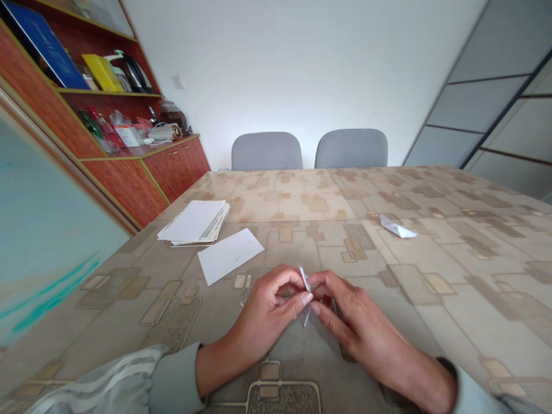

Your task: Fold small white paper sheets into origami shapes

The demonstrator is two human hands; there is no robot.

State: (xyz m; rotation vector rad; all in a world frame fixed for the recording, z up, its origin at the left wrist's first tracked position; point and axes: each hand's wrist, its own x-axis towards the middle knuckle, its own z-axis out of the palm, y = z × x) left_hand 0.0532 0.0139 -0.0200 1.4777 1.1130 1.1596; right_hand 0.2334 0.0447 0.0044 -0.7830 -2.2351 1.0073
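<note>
My left hand (266, 310) and my right hand (349, 319) meet low over the table (452, 276), both pinching a small folded piece of white paper (305, 280) held edge-on between the fingertips. Its lower tip shows below my left thumb. A single white sheet (230, 255) lies flat just beyond my left hand. Further left sits a stack of white paper (196, 222). A small folded white paper shape (397, 226) rests on the table to the right, well away from my hands.
Two grey chairs (266, 150) (351, 147) stand at the far edge of the table. A wooden cabinet with shelves (129, 172) full of bottles, boxes and a kettle lines the left wall. Glass panels are at the right.
</note>
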